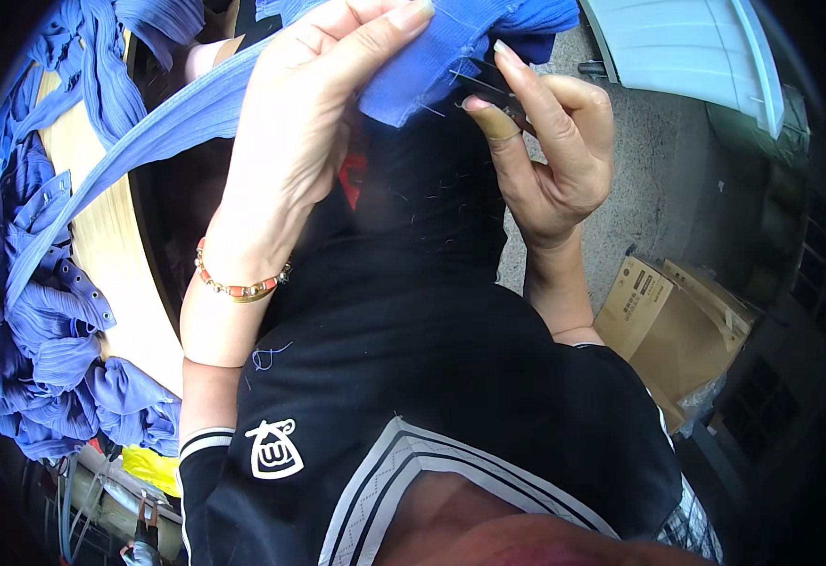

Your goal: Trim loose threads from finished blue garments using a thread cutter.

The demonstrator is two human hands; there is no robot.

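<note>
My left hand (309, 104) is closed on a blue ribbed garment piece (408, 80), pinching it between thumb and fingers near the top of the view. Loose threads stick out along the cloth's lower edge. Just right of that edge, my right hand (554, 141) grips small thread snips (481, 83), whose thin blades point left toward the cloth. A tan-yellow cover (494, 123) wraps the right thumb. From the held piece, a long blue strip (149, 156) stretches down to the left, over the table.
Blue garments, some with eyelets (78, 283), pile up along the pale wooden table (116, 236) at left. A light blue plastic bin (686, 57) stands at upper right, an open cardboard box (658, 316) below it on the floor. Something yellow (149, 467) lies at lower left.
</note>
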